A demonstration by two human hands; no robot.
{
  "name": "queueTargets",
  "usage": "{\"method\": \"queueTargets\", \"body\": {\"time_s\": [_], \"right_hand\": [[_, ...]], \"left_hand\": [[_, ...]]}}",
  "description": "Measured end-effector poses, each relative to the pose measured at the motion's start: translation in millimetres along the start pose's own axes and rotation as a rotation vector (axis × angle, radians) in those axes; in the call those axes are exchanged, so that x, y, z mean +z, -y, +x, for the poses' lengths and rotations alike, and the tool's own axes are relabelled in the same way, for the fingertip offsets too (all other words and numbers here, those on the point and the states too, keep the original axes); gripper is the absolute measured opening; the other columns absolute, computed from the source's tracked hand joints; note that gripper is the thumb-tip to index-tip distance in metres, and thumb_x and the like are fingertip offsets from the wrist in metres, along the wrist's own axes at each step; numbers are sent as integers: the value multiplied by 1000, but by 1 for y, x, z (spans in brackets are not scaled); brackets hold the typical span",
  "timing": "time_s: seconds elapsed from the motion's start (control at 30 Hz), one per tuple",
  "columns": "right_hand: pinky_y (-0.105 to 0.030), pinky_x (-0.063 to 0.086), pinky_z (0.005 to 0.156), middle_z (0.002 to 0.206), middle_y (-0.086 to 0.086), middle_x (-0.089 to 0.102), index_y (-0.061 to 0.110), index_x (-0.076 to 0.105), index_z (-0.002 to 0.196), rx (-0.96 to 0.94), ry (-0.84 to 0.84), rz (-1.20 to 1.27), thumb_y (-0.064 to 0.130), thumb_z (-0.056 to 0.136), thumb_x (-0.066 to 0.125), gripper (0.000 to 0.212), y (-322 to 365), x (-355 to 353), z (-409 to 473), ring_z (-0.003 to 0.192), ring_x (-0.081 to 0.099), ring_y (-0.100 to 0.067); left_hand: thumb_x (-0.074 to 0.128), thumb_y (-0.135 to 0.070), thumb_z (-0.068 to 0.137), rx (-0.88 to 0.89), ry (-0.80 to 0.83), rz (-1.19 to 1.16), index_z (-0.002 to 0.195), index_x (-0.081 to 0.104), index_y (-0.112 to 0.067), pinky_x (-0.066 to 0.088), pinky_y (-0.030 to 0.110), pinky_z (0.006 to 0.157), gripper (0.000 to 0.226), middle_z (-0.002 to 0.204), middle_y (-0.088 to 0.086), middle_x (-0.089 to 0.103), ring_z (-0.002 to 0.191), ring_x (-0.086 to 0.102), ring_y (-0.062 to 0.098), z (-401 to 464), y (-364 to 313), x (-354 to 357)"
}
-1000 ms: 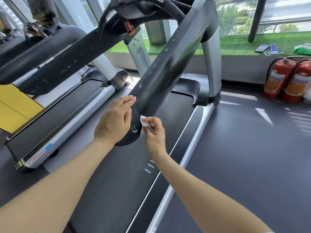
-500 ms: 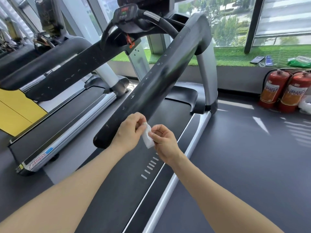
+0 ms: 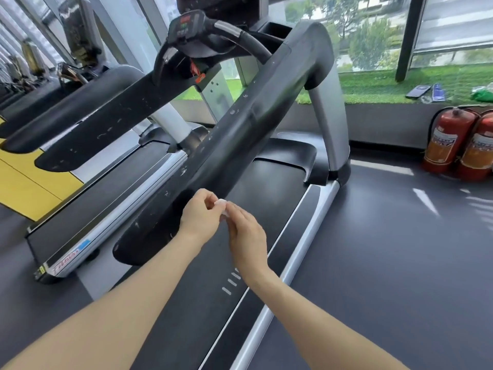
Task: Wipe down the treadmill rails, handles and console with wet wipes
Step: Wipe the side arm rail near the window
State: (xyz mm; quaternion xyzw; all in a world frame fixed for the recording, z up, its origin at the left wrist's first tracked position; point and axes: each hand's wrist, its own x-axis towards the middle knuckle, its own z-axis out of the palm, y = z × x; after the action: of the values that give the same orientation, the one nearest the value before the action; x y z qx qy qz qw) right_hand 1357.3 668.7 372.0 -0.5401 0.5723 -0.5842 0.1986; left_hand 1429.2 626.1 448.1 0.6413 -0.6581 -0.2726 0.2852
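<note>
**Desk:** White scrap between the two hands — is that the wet wipe?

**Me, on the remote feed:** Yes. The wet wipe [image 3: 222, 206] is bunched small and pinched from both sides: my left hand [image 3: 198, 216] has its curled fingertips on it from the left, and my right hand [image 3: 246, 235] nips it from just below and to the right. Both grips are closed on the wipe; neither hand touches the machine. I read the two-handed hold as refolding the wipe to turn up a fresh face before the next pass, but that is a judgement.

**Desk:** Where does the grip sit against the treadmill?

**Me:** Just above and behind the pinch runs the right handrail [image 3: 240, 134], a long black padded bar flecked with pale marks; its rounded lower end lies down and to the left of the grip. The left handrail [image 3: 106, 124] is well off to the left. The console [image 3: 186, 25] is far up beyond the grip, with the curved handles [image 3: 240, 36] beside it. Directly below the hands lies the belt [image 3: 186, 303].

**Desk:** Any writing?

**Me:** A red script word on the silver side rail [image 3: 88, 244] down left of the grip — it looks like "Fitness", though I can't read it cleanly. The labels on the two red fire extinguishers [image 3: 450, 140], far right, are too blurred to read, and so is the console display.
</note>
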Motion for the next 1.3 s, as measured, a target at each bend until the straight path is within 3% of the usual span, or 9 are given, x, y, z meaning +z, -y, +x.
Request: {"method": "queueTargets", "body": {"time_s": [0.13, 0.2, 0.3, 0.47, 0.6, 0.73, 0.9, 1.13, 1.3], "right_hand": [[-27, 48, 75, 85, 10, 67, 25, 68, 112, 231, -129, 233, 13, 96, 47, 29, -19, 12, 38, 74, 58, -11], [-25, 42, 71, 71, 12, 55, 29, 66, 118, 372, -247, 268, 13, 97, 46, 33, -36, 19, 66, 63, 45, -10], [-14, 39, 76, 84, 9, 57, 28, 61, 126, 457, -288, 306, 6, 96, 40, 43, -46, 30, 96, 75, 49, -8], [-15, 29, 109, 139, 4, 51, 17, 56, 132, 436, -298, 436, -6, 94, 39, 48, -31, 67, 93, 129, 46, -8], [2, 15, 102, 149, 1, 37, 13, 47, 139, 346, -286, 395, -21, 84, 34, 67, -12, 80, 63, 136, 31, -3], [3, 13, 102, 152, 1, 30, 14, 38, 144, 282, -275, 360, -27, 78, 31, 78, 13, 95, 29, 138, 23, -3], [-4, 18, 108, 150, 8, 28, 13, 40, 143, 241, -287, 360, -23, 83, 34, 70, 31, 113, -8, 141, 24, -8], [-8, 32, 104, 138, 6, 46, 13, 58, 129, 160, -221, 462, -21, 86, 41, 58, 40, 108, -45, 126, 41, 6], [-3, 34, 96, 121, 6, 63, 15, 67, 118, 297, -453, 492, -4, 93, 46, 38, 15, 77, 8, 114, 56, -1]], "left_hand": [[58, -14, 91, 237, -54, 215, 87, 52, -20, 42, 10, 68, 9, 91, -4, 57, 79, 59, 9, 1, -6, -12], [56, -11, 91, 380, -113, 322, 92, 52, -20, 44, 14, 72, 9, 95, -5, 54, 79, 57, 6, 1, -7, -25], [54, -10, 92, 496, -198, 432, 95, 54, -18, 49, 30, 73, 9, 93, -6, 51, 78, 58, 14, -3, -2, -45], [52, -6, 93, 541, -261, 503, 95, 55, -14, 41, 13, 61, 8, 93, -4, 50, 74, 54, 14, -14, 12, -71], [53, -3, 91, 526, -310, 513, 98, 57, -11, 41, 27, 63, 11, 96, -7, 47, 73, 52, 15, -18, 23, -83], [51, -2, 92, 518, -308, 501, 100, 58, -10, 33, 11, 60, 13, 100, -3, 48, 76, 49, 12, -21, 33, -92], [49, 1, 91, 540, -289, 458, 100, 58, -7, 42, 31, 70, 15, 100, -3, 47, 80, 52, 17, -26, 47, -105], [47, 0, 92, 544, -293, 443, 104, 56, -5, 38, 28, 72, 16, 106, 1, 48, 84, 47, 13, -22, 62, -112], [50, -2, 92, 598, -311, 481, 107, 56, -4, 41, 35, 79, 17, 111, 12, 50, 97, 50, 24, 4, 65, -108]]}}
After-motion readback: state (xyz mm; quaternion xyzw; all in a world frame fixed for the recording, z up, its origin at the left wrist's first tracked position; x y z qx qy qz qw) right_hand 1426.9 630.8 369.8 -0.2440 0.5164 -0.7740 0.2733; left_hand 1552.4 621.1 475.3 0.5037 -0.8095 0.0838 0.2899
